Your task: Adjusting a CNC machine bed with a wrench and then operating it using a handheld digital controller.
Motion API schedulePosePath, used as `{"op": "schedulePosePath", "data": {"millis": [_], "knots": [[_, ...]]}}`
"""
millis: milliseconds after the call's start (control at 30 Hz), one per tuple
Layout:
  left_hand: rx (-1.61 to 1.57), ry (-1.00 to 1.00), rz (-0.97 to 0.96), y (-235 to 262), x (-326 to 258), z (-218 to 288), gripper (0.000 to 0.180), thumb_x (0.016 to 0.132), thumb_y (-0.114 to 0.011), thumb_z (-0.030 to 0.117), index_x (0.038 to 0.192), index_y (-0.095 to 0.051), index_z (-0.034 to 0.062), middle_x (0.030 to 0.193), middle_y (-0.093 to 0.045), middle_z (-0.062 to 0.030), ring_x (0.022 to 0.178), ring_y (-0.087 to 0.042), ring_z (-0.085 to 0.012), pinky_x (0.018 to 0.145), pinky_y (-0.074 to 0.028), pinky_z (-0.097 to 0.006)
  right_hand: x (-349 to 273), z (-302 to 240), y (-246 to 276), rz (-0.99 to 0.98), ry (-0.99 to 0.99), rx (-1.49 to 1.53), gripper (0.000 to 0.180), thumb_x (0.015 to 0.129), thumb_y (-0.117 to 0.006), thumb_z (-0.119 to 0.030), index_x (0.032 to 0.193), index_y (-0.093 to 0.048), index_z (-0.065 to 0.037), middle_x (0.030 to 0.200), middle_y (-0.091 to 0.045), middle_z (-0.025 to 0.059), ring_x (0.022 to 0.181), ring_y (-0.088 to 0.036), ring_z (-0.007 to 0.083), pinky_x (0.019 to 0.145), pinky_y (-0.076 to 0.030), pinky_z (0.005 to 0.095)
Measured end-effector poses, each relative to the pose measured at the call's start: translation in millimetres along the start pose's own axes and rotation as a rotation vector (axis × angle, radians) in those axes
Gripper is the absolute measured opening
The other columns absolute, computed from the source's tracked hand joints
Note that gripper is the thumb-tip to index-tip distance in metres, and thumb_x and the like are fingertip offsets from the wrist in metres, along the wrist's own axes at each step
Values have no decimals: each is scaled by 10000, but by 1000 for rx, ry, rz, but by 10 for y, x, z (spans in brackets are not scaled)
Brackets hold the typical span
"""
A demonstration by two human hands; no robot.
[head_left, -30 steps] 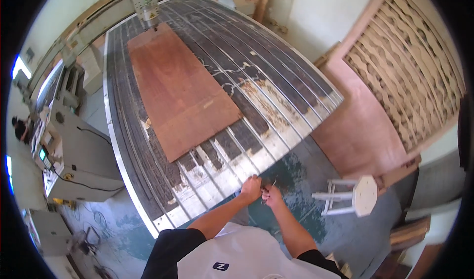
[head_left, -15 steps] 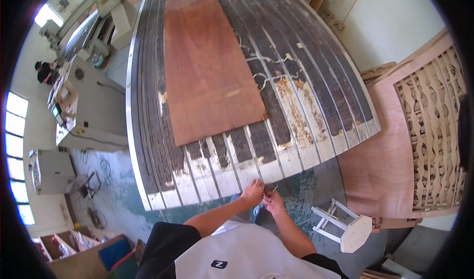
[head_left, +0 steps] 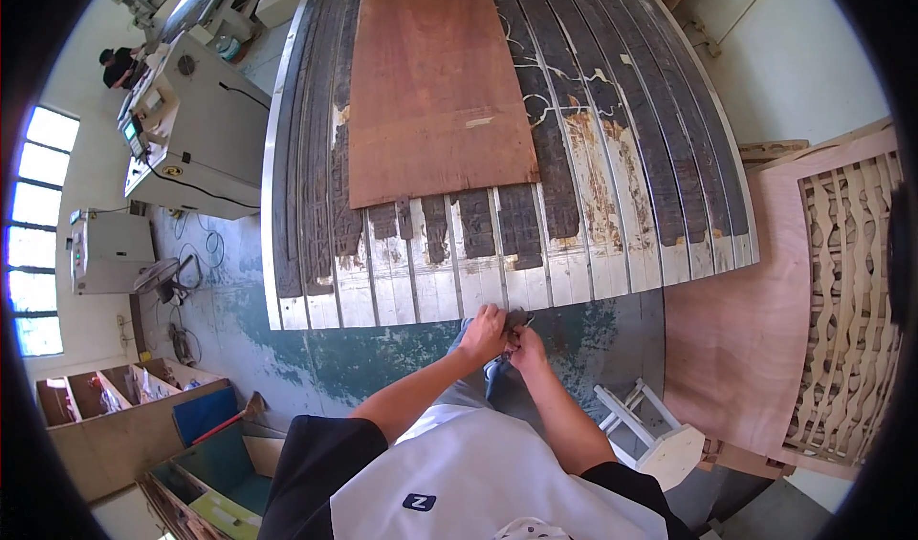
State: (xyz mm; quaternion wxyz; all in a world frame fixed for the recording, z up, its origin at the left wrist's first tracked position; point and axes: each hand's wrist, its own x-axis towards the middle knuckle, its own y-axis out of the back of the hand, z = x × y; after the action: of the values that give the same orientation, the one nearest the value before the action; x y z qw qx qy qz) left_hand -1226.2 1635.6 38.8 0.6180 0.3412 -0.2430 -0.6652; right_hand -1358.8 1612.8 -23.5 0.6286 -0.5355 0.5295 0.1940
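While a grey control cabinet (head_left: pixel 215 162) stands at the left, a reddish-brown plywood board (head_left: pixel 440 91) lies on the grooved machine table (head_left: pixel 435 296), apart from the hands. The left hand (head_left: pixel 486 332), fingers curled, shows by the table's near edge; whether it closes on anything I cannot tell. Between the hands is a small dark object (head_left: pixel 516 318), too little to identify, and the right hand (head_left: pixel 527 349) looks pinched on it. The step seems to be close two-handed handling of that piece, calling next for steady fingertips. Farther right are a white stool (head_left: pixel 669 452) and a wavy-slatted lattice panel (head_left: pixel 851 282)
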Motion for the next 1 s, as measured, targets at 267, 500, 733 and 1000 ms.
{"op": "schedulePosePath", "data": {"millis": [267,500,733,1000], "knots": [[-30,100,44,-5,16,49,214,678,-609,105,855,-571,-9,881,-545,-192,877,-535,-385,800,-468,-441,85,-45,6,-13,-30,-66,211,919,-416,-109,714,-469,-108,513,-380,-12,403,-325,115,399,-270,264],[43,12,61,111,158,134,219,686,-600,89,879,-562,-7,924,-546,-187,918,-531,-377,809,-471,-433,21,-72,-151,-55,11,131,236,932,-412,-121,701,-457,-116,504,-375,-24,402,-339,122,406,-279,259],[99,16,-114,107,36,12,219,712,-599,98,898,-559,-10,971,-534,-176,966,-525,-344,834,-476,-401,-43,28,-108,16,24,-5,225,916,-382,-90,700,-446,-99,533,-374,4,404,-325,118,375,-271,254],[54,-33,-121,90,121,-28,237,702,-625,90,903,-548,-9,974,-531,-159,980,-516,-341,830,-480,-406,106,98,26,-66,-2,223,222,912,-373,-72,700,-432,-100,538,-372,2,408,-325,114,365,-270,248]]}}
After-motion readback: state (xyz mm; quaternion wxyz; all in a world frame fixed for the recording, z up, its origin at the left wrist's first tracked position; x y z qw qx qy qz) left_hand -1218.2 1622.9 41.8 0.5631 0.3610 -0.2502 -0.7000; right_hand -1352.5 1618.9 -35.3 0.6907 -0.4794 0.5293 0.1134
